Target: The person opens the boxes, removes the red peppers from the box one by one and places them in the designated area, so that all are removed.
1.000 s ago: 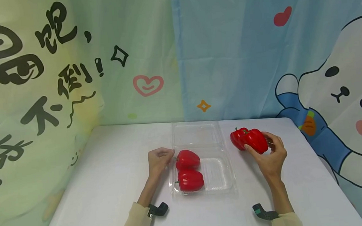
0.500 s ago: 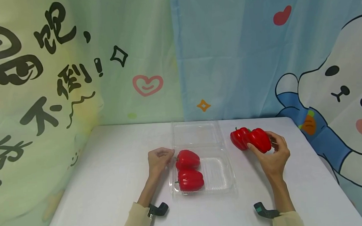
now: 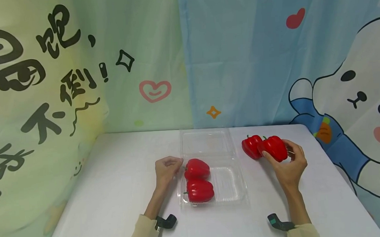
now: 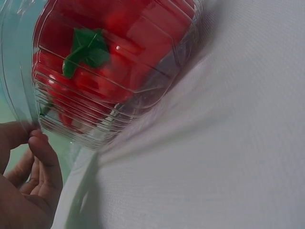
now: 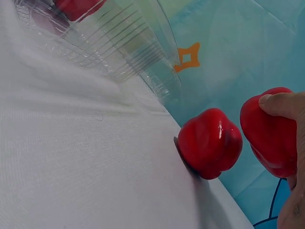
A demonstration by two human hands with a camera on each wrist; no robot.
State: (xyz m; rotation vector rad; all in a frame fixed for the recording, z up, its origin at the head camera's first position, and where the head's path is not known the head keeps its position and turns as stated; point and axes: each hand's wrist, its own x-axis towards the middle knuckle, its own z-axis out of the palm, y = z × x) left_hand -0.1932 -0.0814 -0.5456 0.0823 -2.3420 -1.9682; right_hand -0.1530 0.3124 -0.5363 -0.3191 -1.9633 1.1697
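Observation:
My right hand (image 3: 290,165) grips a red bell pepper (image 3: 275,148) between thumb and fingers, its green stem pointing up and left. In the right wrist view the held bell pepper (image 5: 269,136) hangs beside a second bell pepper (image 5: 209,143) that rests on the table. My left hand (image 3: 166,170) pinches the left edge of a clear plastic clamshell container (image 3: 229,184), thumb against forefinger at the rim in the left wrist view. Two more bell peppers, a rear one (image 3: 197,169) and a front one (image 3: 200,190), lie on their sides in the container's left half.
The container's lid (image 3: 207,142) lies folded back toward the far edge of the white table (image 3: 116,194). Behind the table hangs a printed curtain (image 3: 238,58). Each wrist wears a black camera mount, such as the left one (image 3: 165,221).
My right hand has moved a little to the right with its bell pepper, which now overlaps the one on the table less and shows its stem. My left hand has stayed put.

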